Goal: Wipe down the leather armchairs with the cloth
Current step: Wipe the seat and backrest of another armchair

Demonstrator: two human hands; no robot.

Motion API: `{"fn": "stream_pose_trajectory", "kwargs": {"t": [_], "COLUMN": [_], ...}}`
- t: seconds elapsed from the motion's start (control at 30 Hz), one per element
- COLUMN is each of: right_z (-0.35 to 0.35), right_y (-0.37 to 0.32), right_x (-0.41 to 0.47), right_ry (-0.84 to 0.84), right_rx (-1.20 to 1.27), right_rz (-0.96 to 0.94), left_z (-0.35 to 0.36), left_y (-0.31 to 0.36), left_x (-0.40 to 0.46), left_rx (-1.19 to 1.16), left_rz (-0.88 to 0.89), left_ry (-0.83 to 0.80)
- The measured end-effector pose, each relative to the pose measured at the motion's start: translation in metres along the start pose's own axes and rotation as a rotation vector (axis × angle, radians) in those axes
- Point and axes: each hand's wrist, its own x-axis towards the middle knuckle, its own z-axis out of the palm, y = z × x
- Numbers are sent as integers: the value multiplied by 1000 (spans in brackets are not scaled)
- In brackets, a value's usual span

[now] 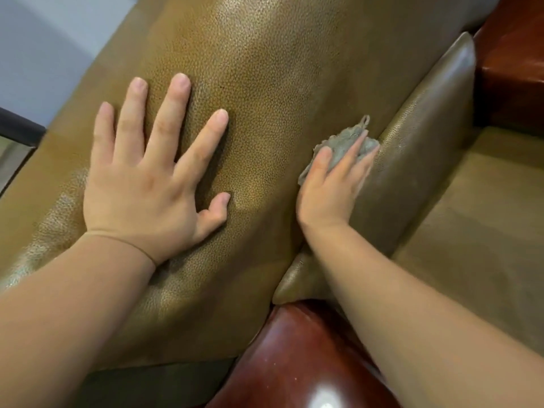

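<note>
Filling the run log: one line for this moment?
left hand flat on armchair | right hand presses cloth in crease | wiping

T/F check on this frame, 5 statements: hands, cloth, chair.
1. The left hand lies flat on the leather backrest with fingers spread. True.
2. The cloth is under the left hand. False: it is under the right hand, which presses it with straight fingers.
3. The cloth is white. False: it is grey.
4. The cloth sits at the seam between the backrest and the padded armrest. True.
5. The wood trim at the bottom of the view is painted black. False: it is glossy reddish-brown.
</note>
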Motion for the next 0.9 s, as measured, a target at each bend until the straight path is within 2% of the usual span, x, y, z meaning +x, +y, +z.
{"fn": "stream_pose_trajectory", "kwargs": {"t": [0.07,0.17,0.23,0.27,0.33,0.37,0.4,0.43,0.47,0.5,0.57,0.63,0.67,0.73,0.8,0.87,0.9], "right_z": [7,-5,-17,-16,-8,-4,-3,-1,1,1,-10,-23,-24,-21,-18,-14,-13], "right_y": [4,13,21,16,-5,-22,-38,-50,-55,-56,-46,-34,-38,-72,-115,-128,-119], "right_x": [-32,-139,-156,-136,-75,-37,-11,-5,-18,-44,-111,-122,-98,-33,20,22,4], "right_ry": [-8,-366,-520,-492,-245,-134,-94,-100,-115,-144,-338,-459,-432,-274,-104,-45,-61], "right_rx": [-52,-165,-280,-277,-196,-155,-152,-175,-183,-155,-109,-116,-112,-105,-86,-77,-80], "right_rz": [-63,-199,-231,-238,-200,-126,-70,-51,-109,-252,-460,-565,-580,-570,-467,-455,-552], "left_z": [0,-4,-6,-6,-5,-3,-3,-2,-2,-2,-3,-3,-4,-3,-2,-1,-2], "left_y": [1,1,2,1,1,1,1,1,1,1,1,0,0,0,-1,-1,0], "left_x": [-2,-1,0,0,-1,-1,-1,-1,-1,-2,-3,-3,-4,-4,-3,-2,-3], "left_rx": [-6,4,1,-1,-7,-7,-7,-5,-6,-13,-31,-43,-52,-66,-67,-72,-82], "left_rz": [-3,-4,0,0,6,8,7,5,-2,-13,-39,-60,-63,-48,-32,-42,-51], "left_ry": [2,-24,-42,-41,-32,-26,-21,-19,-21,-26,-34,-31,-26,-6,5,13,12]}}
